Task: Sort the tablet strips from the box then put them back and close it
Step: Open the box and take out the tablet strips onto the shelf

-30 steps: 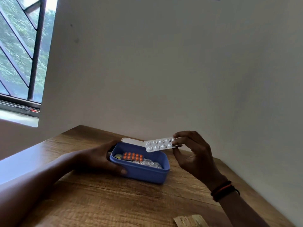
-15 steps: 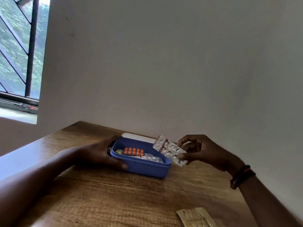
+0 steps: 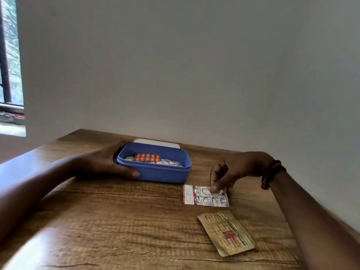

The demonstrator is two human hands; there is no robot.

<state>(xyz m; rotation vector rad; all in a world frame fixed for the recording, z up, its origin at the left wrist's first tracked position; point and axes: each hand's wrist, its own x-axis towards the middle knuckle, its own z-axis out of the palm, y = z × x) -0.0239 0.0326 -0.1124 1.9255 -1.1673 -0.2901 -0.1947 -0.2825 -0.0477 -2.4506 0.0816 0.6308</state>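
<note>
An open blue box (image 3: 161, 173) stands on the wooden table (image 3: 116, 221). An orange tablet strip (image 3: 148, 157) lies on top of silver strips (image 3: 169, 163) inside it. My left hand (image 3: 101, 164) grips the box's left end, thumb along the front wall. Right of the box, a silver strip with red print (image 3: 204, 200) lies flat on the table. My right hand (image 3: 233, 170) reaches down and pinches its far edge with the fingertips. A gold foil strip (image 3: 226, 232) lies nearer to me.
A white lid (image 3: 155, 142) lies flat just behind the box, near the wall. The wall runs close along the table's far and right sides. A window is at the far left. Bare wood fills the table's near left part.
My right hand carried the silver strip from above the box down to the right and laid it flat on the table. The left hand stayed on the box. The view tilted down.
</note>
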